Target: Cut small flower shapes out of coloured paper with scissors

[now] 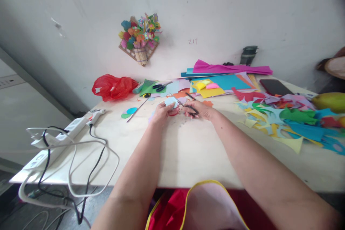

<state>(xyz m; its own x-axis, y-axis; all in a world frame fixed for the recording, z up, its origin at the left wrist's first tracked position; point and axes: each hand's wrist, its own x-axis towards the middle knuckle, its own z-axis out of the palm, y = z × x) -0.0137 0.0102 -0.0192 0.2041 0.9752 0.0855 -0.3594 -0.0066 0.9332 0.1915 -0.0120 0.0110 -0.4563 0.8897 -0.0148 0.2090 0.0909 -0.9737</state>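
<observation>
Between both hands, above the worktop (188,158): one light-blue paper piece (170,102), pinched in the left fingers (167,109); one pair of dark scissors (192,109), gripped by the right fingers (185,109), blades beside the paper. Beyond: coloured sheets (226,83). Right: paper scraps (283,118).

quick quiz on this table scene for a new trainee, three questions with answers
1. What does the right hand hold? a) phone b) scissors c) cable
2. True or false: the power strip and the red plastic bag are both on the left side of the table.
3. Fill in the colour: the left hand holds ____ paper.

Key: 1 b; 2 true; 3 light blue
</observation>
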